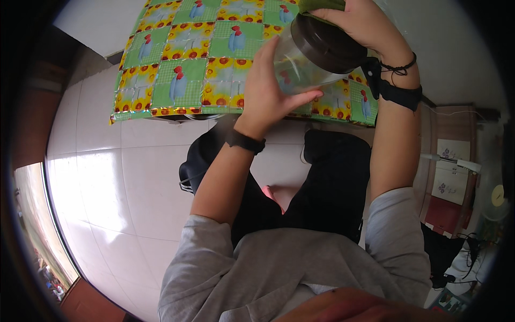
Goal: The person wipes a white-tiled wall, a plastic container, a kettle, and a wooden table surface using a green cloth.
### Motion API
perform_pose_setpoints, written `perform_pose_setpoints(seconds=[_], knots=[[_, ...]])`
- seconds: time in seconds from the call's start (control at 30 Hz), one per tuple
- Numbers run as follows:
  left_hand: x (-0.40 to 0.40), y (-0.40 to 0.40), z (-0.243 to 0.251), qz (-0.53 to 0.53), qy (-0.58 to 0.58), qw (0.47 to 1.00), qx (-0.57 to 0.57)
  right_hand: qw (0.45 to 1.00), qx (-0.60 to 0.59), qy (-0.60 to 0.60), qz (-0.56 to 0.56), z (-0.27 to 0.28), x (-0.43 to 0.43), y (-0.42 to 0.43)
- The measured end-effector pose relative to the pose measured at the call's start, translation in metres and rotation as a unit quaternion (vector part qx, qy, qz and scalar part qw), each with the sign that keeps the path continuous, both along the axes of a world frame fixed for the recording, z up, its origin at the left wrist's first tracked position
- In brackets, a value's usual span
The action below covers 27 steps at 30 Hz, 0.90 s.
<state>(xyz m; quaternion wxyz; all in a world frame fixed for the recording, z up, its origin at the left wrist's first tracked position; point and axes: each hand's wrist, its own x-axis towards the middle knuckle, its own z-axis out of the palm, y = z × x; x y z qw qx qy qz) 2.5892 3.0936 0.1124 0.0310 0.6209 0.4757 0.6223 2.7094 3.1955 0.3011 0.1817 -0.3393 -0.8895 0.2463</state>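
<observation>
A clear jar [295, 66] with a dark brown lid [328, 44] is held tilted above the table with the patterned cover. My left hand [267, 82] holds the jar's clear body, its thumb stretched along the near side and its fingers on the left side. At the far side of the lid, my right hand [360, 24] presses a green cloth [322, 6] against the lid; part of the cloth is cut off by the picture's top edge. Through the clear wall the table cover shows, and no contents can be made out.
The table cover [181, 52] has sunflower and green check squares, and its near edge lies just before my knees. Tiled floor [153, 173] shows below and to the left. On the right are a drawer cabinet [450, 173] and a black bag-like item [442, 249].
</observation>
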Motion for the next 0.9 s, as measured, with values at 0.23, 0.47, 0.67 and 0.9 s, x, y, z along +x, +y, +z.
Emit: perform_pose_setpoints(seconds=[0.23,0.47,0.67,0.9], knots=[[0.009,-0.007,-0.001,0.031,0.009,0.999,-0.010,0.970,0.240,-0.002,-0.041,-0.024,0.021,-0.064],[0.006,-0.017,-0.013,0.017,0.021,1.000,0.015,0.952,0.290,0.092,-0.032,-0.035,0.021,-0.118],[0.014,-0.020,-0.001,-0.043,-0.032,0.995,-0.079,0.958,0.256,0.133,0.000,-0.052,0.048,-0.153],[0.006,0.003,-0.014,-0.008,-0.056,0.998,-0.035,0.817,-0.319,0.461,-0.137,-0.135,0.117,-0.171]])
